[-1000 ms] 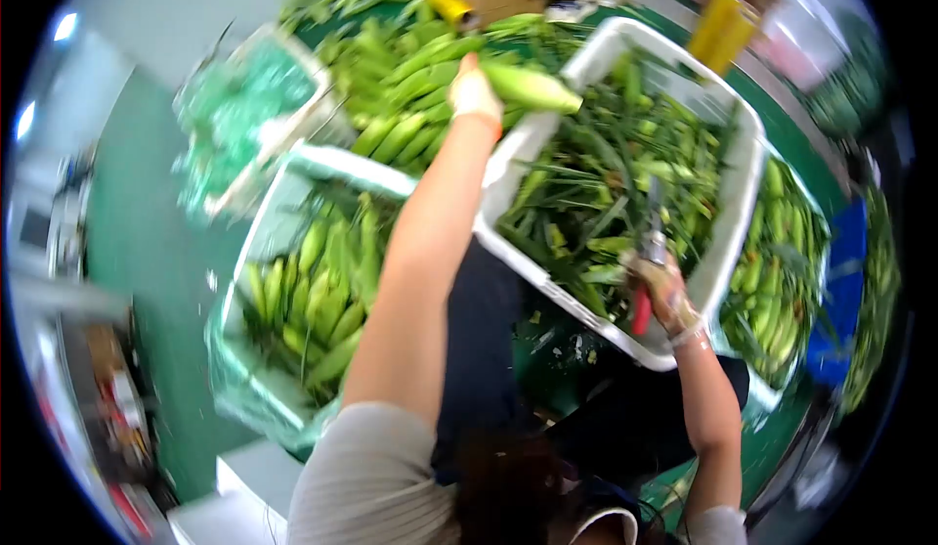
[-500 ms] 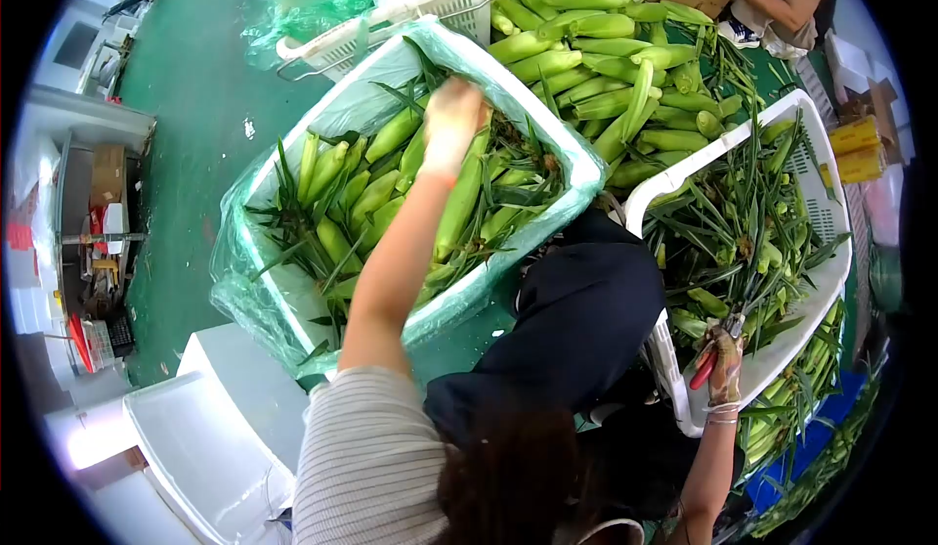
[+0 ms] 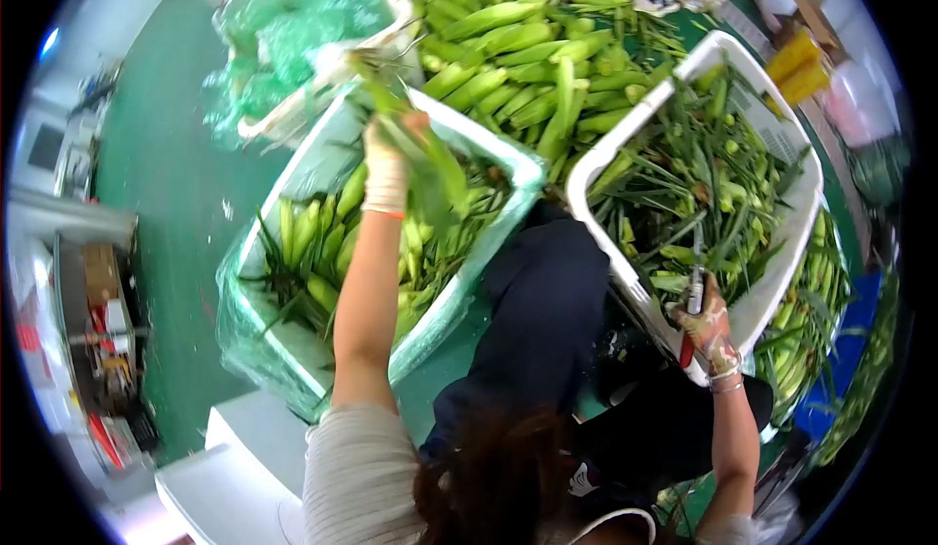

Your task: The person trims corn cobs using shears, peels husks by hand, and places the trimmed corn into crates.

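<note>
Raised over the lined foam box (image 3: 508,161), my left hand (image 3: 389,144) is closed around an ear of corn (image 3: 437,178) in its green husk, smeared by motion. More unpeeled corn ears (image 3: 305,227) lie in that box beneath it. My right hand (image 3: 708,325), in a stained glove, grips pruning shears (image 3: 696,291) with red handles, their blades pointing away from me. The shears are over the near end of a white plastic basket (image 3: 586,178) filled with cut leaves and husk trimmings (image 3: 713,193).
A large heap of corn ears (image 3: 528,51) lies beyond the two containers. Green plastic film (image 3: 303,32) spills over another white basket at the far left. White foam boxes (image 3: 239,491) stand at the near left. More corn (image 3: 796,320) lies right of the trimmings basket.
My left hand has lifted an ear of corn up out of the foam box. My right hand still holds the shears, now pointing more straight ahead. The whole view has shifted.
</note>
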Tool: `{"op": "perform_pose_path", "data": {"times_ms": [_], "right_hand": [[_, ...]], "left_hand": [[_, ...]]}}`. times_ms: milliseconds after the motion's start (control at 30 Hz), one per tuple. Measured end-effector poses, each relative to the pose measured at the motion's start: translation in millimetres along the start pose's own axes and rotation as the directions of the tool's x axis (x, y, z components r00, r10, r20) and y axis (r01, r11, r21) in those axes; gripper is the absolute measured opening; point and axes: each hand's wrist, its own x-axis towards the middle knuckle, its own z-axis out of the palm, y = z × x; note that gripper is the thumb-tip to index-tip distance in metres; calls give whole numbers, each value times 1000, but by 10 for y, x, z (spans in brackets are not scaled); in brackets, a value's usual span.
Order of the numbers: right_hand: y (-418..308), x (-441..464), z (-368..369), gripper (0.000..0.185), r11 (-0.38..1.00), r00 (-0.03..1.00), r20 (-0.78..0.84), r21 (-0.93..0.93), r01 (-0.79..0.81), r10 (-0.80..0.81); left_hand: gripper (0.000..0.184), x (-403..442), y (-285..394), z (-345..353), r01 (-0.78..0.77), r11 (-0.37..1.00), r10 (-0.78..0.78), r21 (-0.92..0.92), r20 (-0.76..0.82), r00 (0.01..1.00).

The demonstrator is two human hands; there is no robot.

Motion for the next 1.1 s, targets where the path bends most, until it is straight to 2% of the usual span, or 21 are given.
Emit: {"op": "perform_pose_path", "data": {"times_ms": [33,67,133,200,400,433,467,500,567,600,633,700,733,800,833,867,933,967,1000,1067,1100], "right_hand": [[66,-18,33,71,998,998,3,-17,66,-66],[131,-30,114,75,968,969,-67,-107,229,-237],[-324,-157,46,84,967,967,15,-26,254,-253],[-466,-182,30,81,966,966,29,41,256,-257],[-451,-185,-194,76,900,969,-159,366,234,-188],[-310,-71,-98,67,810,914,-336,455,370,-229],[-298,-29,-192,59,708,900,-351,566,423,-257],[-272,-55,-319,50,618,947,-263,717,321,-187],[-133,-9,-500,28,408,965,-101,892,196,-244],[-76,-85,-583,24,280,943,-107,939,200,-314],[-24,-45,-589,25,302,907,-129,916,264,-400],[52,-75,-626,25,440,932,-57,870,222,-359],[51,-102,-583,23,367,946,-70,911,190,-315],[181,-10,-392,24,720,997,-73,693,35,21],[248,-43,-355,26,819,995,-39,572,-49,87],[229,-169,-400,28,694,989,95,705,-147,113],[388,-163,-304,36,738,990,-130,672,51,49],[215,-160,-395,47,756,945,-328,614,227,-17],[97,-227,-590,60,904,926,-376,402,144,20],[55,-18,-633,67,964,814,-560,94,248,-155],[21,38,-697,67,934,854,-483,176,311,-194]], "left_hand": [[33,39,254,300,-86,996,86,20,20,996],[30,77,516,610,-173,984,171,36,39,984],[25,144,738,1172,56,896,-35,-441,55,998],[21,61,842,1804,181,731,-172,-658,79,982],[29,-182,434,3069,398,557,-322,-729,252,913],[30,-307,400,3214,413,589,-342,-695,248,906],[32,-442,350,3324,425,623,-362,-657,239,901],[32,-564,291,3400,442,628,-371,-640,252,894],[36,-753,169,3510,430,649,-274,-627,335,901],[36,-791,150,3559,446,652,-285,-613,347,894],[37,-818,170,3603,407,695,-232,-592,352,907],[42,-816,172,3661,395,742,-203,-541,380,903],[42,-789,142,3682,400,742,-209,-538,382,900],[45,-654,9,3694,438,721,-324,-538,297,898],[47,-459,-76,3628,484,692,-292,-535,406,866],[46,-351,-65,3636,429,712,-258,-555,362,896],[42,-196,-43,3624,441,767,-310,-467,331,891],[42,-253,-3,3668,440,765,-309,-471,331,892],[41,-340,-1,3723,477,791,-331,-384,386,861],[43,-488,-33,3835,571,767,-379,-294,511,772],[46,-547,-51,3889,604,741,-386,-293,550,740]]}}
